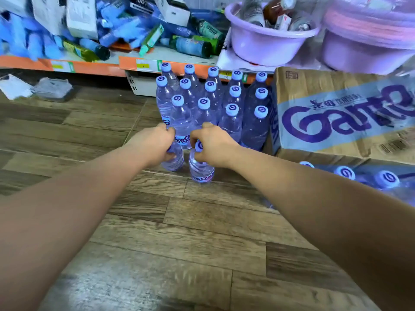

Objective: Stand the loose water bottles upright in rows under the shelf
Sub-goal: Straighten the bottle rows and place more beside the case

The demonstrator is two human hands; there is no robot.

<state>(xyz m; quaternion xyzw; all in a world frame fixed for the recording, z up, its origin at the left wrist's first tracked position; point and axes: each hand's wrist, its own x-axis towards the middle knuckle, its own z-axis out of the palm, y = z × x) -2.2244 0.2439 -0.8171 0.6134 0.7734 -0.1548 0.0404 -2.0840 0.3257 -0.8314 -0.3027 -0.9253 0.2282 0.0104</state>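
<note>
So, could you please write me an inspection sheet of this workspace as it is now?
Surface: wooden floor.
Job's things: upright bottles in three rows below the shelf; more bottles at lower right.
Clutter: plastic container on the floor at left; boxes and tubes heaped on the shelf.
Grippers: left hand grips one bottle near its top; right hand grips a second bottle; both are in front of the rows.
Cables: nothing seen.
Surroundings: printed cardboard box beside the rows; purple basins above.
</note>
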